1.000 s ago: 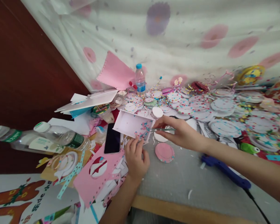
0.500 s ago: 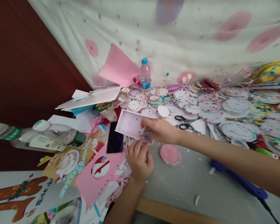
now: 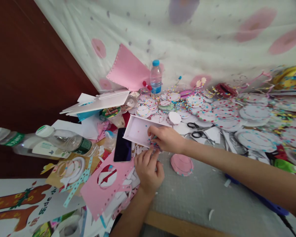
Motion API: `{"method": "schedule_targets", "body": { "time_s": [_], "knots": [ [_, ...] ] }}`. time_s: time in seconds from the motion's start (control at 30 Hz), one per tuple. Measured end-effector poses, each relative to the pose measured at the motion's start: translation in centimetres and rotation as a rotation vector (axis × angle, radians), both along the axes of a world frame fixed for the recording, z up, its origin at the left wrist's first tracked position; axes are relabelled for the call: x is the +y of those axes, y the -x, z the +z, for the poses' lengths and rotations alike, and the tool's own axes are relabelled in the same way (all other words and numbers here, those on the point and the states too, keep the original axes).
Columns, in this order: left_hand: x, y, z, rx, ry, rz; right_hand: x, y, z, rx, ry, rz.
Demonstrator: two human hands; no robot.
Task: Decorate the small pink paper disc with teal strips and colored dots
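Head view: right hand [image 3: 166, 139] in white tray [image 3: 138, 130], left hand [image 3: 148, 168] beside

Two hands are showing: the left hand [image 3: 148, 169] and the right hand [image 3: 165, 138]. Three water bottles are sitting here: one standing bottle [image 3: 156, 78] with a blue cap and two lying bottles [image 3: 64, 141] [image 3: 17, 144] on the left. One white box [image 3: 140, 130] is lying open. One phone [image 3: 122, 148] is lying beside it. One pair of scissors [image 3: 196, 130] is lying there too. The paper circles [image 3: 254, 112] are too many to count.
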State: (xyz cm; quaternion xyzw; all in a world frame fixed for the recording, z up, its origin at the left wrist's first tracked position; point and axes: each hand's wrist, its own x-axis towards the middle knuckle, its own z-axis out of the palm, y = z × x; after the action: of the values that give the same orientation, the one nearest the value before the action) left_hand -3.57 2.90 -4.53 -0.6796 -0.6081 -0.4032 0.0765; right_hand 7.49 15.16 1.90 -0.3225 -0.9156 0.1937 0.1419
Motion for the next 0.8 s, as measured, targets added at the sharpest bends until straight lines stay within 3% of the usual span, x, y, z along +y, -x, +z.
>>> {"method": "schedule_targets", "body": {
  "time_s": [0.47, 0.67, 0.8],
  "knots": [
    [0.1, -0.1, -0.2, 0.005, -0.036, 0.006, -0.1, -0.2, -0.2, 0.064, -0.018, 0.007],
    [0.1, 0.1, -0.2, 0.011, -0.026, -0.002, -0.4, -2.7, 1.3, 0.416, 0.092, -0.025],
    [0.2, 0.2, -0.2, 0.037, -0.016, 0.004, -2.1, -5.5, 2.5, 0.584, 0.082, -0.157]
  ]
}}
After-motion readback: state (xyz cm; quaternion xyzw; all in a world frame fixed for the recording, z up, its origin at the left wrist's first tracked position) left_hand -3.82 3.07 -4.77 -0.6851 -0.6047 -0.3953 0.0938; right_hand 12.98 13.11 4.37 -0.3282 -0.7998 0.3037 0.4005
